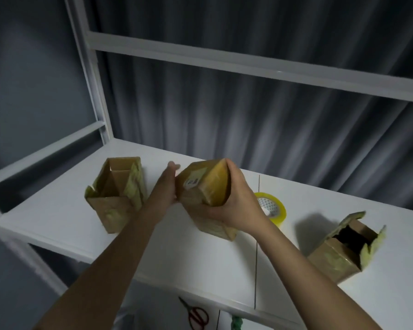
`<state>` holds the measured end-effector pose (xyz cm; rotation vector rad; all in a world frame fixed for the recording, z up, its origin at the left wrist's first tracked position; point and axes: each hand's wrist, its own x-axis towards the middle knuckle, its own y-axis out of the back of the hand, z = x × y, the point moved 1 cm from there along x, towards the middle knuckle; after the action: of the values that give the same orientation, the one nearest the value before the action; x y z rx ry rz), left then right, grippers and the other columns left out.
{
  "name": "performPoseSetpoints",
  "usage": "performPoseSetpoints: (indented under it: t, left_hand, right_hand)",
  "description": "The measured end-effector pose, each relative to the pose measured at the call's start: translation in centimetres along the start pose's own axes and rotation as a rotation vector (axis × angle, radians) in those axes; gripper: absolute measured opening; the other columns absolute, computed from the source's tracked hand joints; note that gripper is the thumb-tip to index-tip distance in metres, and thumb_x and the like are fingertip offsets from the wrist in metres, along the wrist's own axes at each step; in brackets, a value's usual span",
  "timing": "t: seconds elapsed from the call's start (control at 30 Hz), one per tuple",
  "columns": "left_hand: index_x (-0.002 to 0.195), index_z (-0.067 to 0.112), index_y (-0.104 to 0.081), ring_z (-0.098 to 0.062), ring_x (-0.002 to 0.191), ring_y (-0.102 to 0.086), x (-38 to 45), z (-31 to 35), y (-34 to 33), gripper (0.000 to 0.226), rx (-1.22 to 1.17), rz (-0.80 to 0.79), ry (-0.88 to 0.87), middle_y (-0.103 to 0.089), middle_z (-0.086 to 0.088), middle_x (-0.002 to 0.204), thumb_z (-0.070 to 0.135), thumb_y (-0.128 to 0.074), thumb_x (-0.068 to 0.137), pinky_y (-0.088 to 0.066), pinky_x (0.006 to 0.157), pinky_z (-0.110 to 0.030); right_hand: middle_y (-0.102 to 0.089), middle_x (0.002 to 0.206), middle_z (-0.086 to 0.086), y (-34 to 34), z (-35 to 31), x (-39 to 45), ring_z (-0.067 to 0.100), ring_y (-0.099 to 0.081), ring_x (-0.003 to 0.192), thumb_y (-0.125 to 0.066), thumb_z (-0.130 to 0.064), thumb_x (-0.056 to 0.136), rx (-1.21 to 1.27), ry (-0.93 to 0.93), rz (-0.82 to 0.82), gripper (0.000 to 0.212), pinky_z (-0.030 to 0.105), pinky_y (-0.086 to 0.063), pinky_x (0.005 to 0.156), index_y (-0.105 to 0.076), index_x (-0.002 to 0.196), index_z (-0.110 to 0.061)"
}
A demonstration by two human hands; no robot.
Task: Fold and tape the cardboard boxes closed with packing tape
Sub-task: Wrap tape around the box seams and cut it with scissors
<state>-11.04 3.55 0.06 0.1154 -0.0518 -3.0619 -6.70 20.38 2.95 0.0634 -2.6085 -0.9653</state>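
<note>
Right hand (234, 206) curls its fingers around a taped, glossy cardboard box (205, 194) on a white shelf (57, 225); left hand (166, 184) presses straight, together fingers against its left side.

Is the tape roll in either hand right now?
No. The tape roll lies on the table behind the right hand, which grips the middle box, while the left hand presses flat against that box's side.

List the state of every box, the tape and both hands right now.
Left brown cardboard box: upright, top flaps open.
Middle brown cardboard box: tilted, taped end closed, held by both hands.
Right brown cardboard box: tipped, open.
Yellow-tinted packing tape roll: lying on the white table.
Left hand: flat against the middle box.
Right hand: gripping it.
</note>
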Motion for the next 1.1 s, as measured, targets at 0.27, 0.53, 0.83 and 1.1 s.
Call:
performPoseSetpoints:
  t: [0.27, 0.53, 0.83, 1.1]
  left_hand:
    - [0.147, 0.020, -0.028, -0.022, 0.133, -0.040, -0.5, -3.5, -3.4, 0.050, 0.636, -0.280, -0.096, -0.038, -0.004, 0.148, 0.038, -0.034, 0.101, -0.029, 0.112, -0.036]
    - [0.151, 0.024, -0.007, -0.023, 0.145, -0.013, -0.7, -6.1, -4.2, 0.060, 1.046, -0.280, -0.191, -0.007, 0.000, 0.159, 0.030, -0.037, 0.099, -0.020, 0.116, -0.041]
    - [0.104, 0.015, -0.049, -0.023, 0.110, -0.042, 2.2, -5.7, -6.3, 0.033, 1.119, -0.357, -0.244, -0.052, -0.005, 0.112, 0.039, -0.026, 0.099, -0.039, 0.086, -0.037]
    - [0.102, 0.014, -0.050, -0.026, 0.094, -0.053, 1.7, -7.1, -6.4, 0.034, 1.139, -0.215, -0.280, -0.052, -0.006, 0.103, 0.036, -0.024, 0.100, -0.045, 0.080, -0.038]
  right_hand:
    - [-0.041, 0.145, 0.004, -3.1, 4.6, 0.3, 0.023, -0.042, 0.126, -0.085, -0.055, 0.054, -0.373, -0.150, -0.385, 0.142, 0.033, -0.039, 0.099, 0.013, 0.150, -0.022]
    - [-0.002, 0.161, -0.003, -3.2, 7.5, -2.2, 0.014, -0.001, 0.147, -0.025, -0.057, 0.097, -0.613, -0.112, -0.401, 0.071, 0.037, 0.009, 0.117, -0.001, 0.153, -0.021]
    - [-0.054, 0.125, 0.007, -3.8, 8.9, -0.3, 0.028, -0.046, 0.119, -0.027, -0.037, 0.100, -0.571, -0.209, -0.317, 0.035, 0.038, -0.030, 0.096, -0.048, 0.121, -0.018]
    - [-0.043, 0.144, 0.001, -3.6, 9.5, -2.3, 0.023, -0.035, 0.133, -0.021, -0.041, 0.103, -0.553, -0.231, -0.252, 0.047, 0.036, -0.025, 0.108, -0.037, 0.143, -0.022]
